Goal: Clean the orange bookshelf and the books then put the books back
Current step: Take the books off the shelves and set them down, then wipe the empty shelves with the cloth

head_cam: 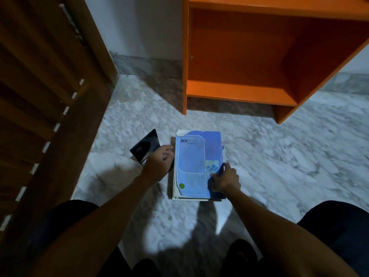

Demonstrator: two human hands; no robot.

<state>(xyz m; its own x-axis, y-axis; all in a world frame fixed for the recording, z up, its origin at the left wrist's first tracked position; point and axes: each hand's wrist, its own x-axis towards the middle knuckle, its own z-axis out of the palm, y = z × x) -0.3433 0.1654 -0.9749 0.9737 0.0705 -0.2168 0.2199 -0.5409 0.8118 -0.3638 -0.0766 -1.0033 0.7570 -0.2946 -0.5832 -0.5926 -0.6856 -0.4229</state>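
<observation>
A stack of books with a blue book (194, 164) on top lies on the marble floor in front of me. My right hand (225, 179) pinches the blue book's lower right edge. My left hand (158, 163) sits at the stack's left side, fingertips against its edge. It covers the near end of a glossy black flat object (144, 145) that angles away to the left. Whether it grips that object I cannot tell. The orange bookshelf (237, 89) stands beyond the stack, and its visible compartment holds nothing.
A brown wooden door (40, 92) fills the left side. A white wall (139, 27) runs behind the shelf. My knees in dark trousers (339, 226) frame the bottom of the view. Marble floor (289, 156) stretches to the right.
</observation>
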